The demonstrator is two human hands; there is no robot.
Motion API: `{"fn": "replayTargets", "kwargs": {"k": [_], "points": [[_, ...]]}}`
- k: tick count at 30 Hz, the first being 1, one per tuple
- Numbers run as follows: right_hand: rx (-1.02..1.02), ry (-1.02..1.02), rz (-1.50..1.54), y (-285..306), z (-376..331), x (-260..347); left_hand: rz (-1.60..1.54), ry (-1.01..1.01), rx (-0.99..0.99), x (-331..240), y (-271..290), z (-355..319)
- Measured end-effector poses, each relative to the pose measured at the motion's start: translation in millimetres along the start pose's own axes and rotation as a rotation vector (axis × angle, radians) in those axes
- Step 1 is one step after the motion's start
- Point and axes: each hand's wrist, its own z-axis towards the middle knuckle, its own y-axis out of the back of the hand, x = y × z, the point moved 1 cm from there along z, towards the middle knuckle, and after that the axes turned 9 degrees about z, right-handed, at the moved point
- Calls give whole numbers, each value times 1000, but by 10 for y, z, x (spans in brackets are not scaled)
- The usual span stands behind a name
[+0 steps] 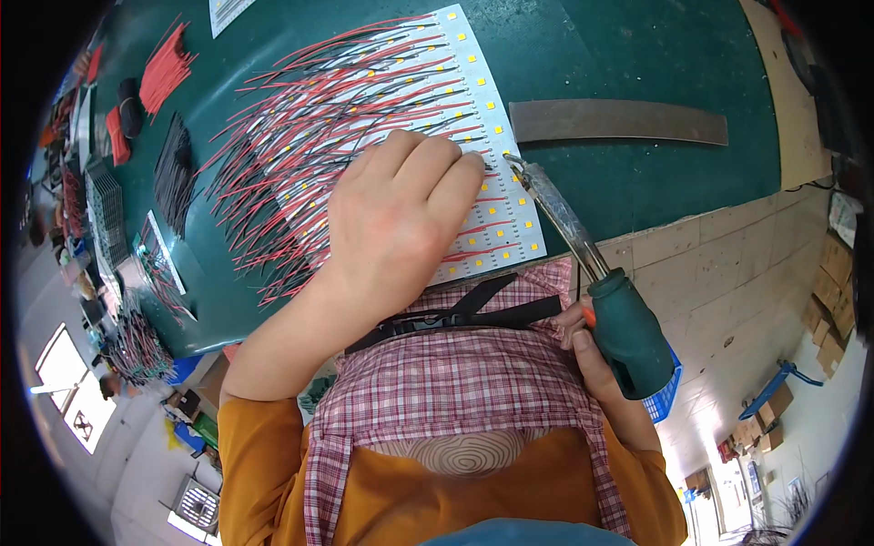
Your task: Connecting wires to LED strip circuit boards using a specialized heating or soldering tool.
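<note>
A white LED circuit board (506, 205) with rows of yellow chips lies on the green table. Many thin red and black wires (300, 109) run from it toward the left. Over its middle, my left hand (396, 205) is closed with bent fingers; a short dark wire end shows at its fingertips, which are mostly hidden. My right hand (590, 355) is wrapped round the green handle of a soldering iron (628, 323). The iron's bent metal tip meets the board's right edge, close beside my left fingertips.
A flat grey-brown strip (619, 122) lies right of the board. Bundles of red wires (166, 73) and black wires (175, 177) rest at the left. Stacked boards (106, 214) stand along the far-left edge. A blue crate (667, 391) is below the table at right.
</note>
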Motion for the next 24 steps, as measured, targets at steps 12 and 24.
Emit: {"fn": "replayTargets", "kwargs": {"k": [12,24], "points": [[79,-25,-533,53,-23,33,-31,-14,-52,31,-64,-57],[186,52,-546,104,-18,-11,38,-21,-27,-29,12,41]]}}
